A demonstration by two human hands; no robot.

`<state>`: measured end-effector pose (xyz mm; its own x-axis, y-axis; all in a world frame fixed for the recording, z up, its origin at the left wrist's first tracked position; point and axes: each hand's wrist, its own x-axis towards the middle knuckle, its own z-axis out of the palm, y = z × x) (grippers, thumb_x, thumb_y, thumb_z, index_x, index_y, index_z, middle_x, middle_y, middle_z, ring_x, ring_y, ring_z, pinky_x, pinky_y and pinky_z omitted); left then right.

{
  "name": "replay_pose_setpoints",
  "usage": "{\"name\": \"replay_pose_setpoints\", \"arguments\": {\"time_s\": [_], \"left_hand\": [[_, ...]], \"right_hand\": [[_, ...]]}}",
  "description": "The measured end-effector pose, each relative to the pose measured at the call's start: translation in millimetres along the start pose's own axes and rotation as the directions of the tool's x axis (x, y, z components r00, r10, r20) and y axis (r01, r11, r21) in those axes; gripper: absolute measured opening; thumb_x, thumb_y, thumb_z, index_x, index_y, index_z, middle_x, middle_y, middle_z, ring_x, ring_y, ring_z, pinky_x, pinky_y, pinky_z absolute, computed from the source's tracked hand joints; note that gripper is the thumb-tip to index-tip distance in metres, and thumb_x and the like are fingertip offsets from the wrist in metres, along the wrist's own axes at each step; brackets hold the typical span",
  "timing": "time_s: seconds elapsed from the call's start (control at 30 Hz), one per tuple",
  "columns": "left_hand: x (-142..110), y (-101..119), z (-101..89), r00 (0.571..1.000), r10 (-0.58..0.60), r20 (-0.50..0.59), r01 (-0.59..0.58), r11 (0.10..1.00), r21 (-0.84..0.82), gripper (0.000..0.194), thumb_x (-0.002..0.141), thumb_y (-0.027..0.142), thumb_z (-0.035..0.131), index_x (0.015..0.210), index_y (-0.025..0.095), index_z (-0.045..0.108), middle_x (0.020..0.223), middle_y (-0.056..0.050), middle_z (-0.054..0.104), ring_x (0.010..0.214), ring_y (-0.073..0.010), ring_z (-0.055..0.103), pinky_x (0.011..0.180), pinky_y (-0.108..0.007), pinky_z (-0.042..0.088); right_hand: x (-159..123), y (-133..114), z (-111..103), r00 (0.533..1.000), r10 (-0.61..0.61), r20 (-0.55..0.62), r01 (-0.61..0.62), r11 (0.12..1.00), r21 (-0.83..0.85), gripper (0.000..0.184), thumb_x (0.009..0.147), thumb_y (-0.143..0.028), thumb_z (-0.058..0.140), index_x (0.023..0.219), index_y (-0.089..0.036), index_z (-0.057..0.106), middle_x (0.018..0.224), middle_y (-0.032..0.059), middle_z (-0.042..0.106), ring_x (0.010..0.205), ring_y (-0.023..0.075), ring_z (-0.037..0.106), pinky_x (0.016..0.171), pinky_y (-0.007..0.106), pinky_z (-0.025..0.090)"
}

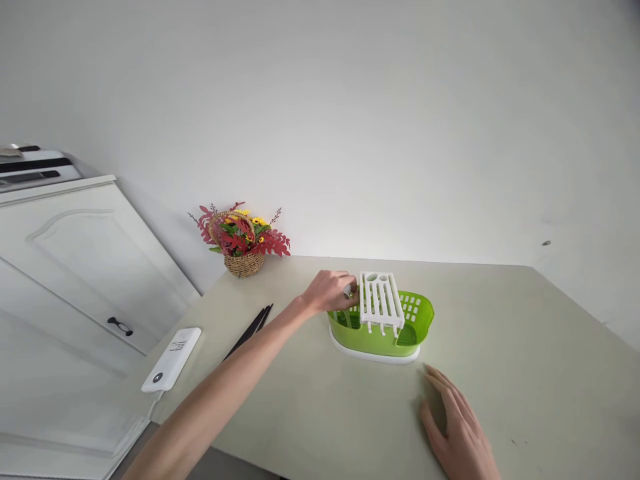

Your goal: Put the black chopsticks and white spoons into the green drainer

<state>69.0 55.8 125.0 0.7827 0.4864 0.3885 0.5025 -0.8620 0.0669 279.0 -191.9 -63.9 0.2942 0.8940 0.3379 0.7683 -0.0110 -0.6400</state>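
Note:
A green cutlery basket [373, 341] with a white base tray [375, 356] stands on the table. Across its middle sits a slotted white rack [381, 300] with small hooks along its front edge. My left hand [330, 291] is closed at the basket's left end. Between its fingers shows the rounded, silvery top of what looks like a spoon [347, 291], upright, its thin lower part reaching into the left compartment. On the tabletop, just in front of the basket's right end, my right hand [457, 427] lies open and empty, thumb apart from the fingers.
Dark chopsticks [253, 328] lie left of the basket, partly behind my left forearm. A white power bank-like slab [172, 359] rests by the table's left edge. A wicker basket of artificial flowers [244, 264] stands near the wall. White cabinets [85, 287] adjoin the left side.

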Motion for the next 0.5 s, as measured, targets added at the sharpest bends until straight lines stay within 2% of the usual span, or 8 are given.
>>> {"name": "replay_pose_setpoints", "arguments": {"time_s": [0.27,0.5], "left_hand": [[6,-9,-5.4,0.987,-0.016,-0.157,0.006,0.998,-0.066,0.028,0.090,0.032,0.060,0.066,0.021,0.069,0.067,0.000,0.068,0.056,-0.0112,0.054,0.057,-0.024,0.039],[19,-12,-28.7,0.974,-0.001,-0.228,-0.035,0.988,-0.152,0.036,0.088,0.032,0.065,0.055,0.019,0.061,0.059,0.003,0.058,0.049,-0.0083,0.044,0.052,-0.023,0.035]], "right_hand": [[1,-2,-2,1.000,-0.003,0.011,0.003,1.000,0.012,0.041,0.100,-0.045,0.041,0.134,-0.025,0.054,0.150,0.0080,0.055,0.138,0.0286,0.051,0.111,0.050,0.046],[1,1,-1,1.000,-0.024,-0.006,0.024,1.000,0.016,0.041,0.100,-0.046,0.042,0.133,-0.026,0.055,0.149,0.0078,0.056,0.138,0.0292,0.052,0.110,0.051,0.047]]}}
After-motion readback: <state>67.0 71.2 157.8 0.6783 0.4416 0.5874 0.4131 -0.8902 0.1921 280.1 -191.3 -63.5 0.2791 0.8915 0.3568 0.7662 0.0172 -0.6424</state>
